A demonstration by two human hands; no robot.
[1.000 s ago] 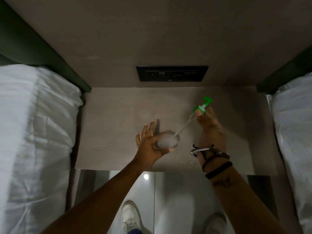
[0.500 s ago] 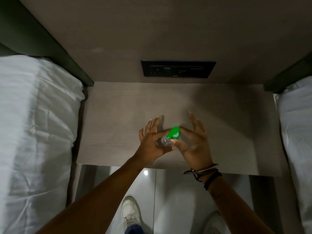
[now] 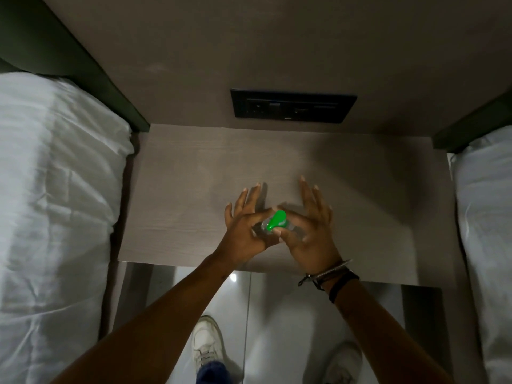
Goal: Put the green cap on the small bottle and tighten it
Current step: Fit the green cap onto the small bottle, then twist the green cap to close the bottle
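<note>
Both hands meet over the counter (image 3: pixel 194 173), near its front edge. Left hand (image 3: pixel 243 231) has thumb and index closed on the bottle (image 3: pixel 261 227), a small clear one, mostly hidden between the hands; other left fingers (image 3: pixel 250 195) fan out straight. Right hand (image 3: pixel 307 231) pinches the green cap (image 3: pixel 275 220) with thumb and index, remaining fingers spread up and away. Cap sits on the bottle's top, its nozzle pointing up and to the right. Can't tell how far it is screwed down. Bottle is held upright, base hidden, so contact with the counter is unclear. Bracelets (image 3: pixel 329 275) on right wrist. Dark socket panel (image 3: pixel 293 106) on the wall behind the counter. White beds (image 3: pixel 55 189) on both sides. White shoes (image 3: pixel 206 345) on glossy floor below.
</note>
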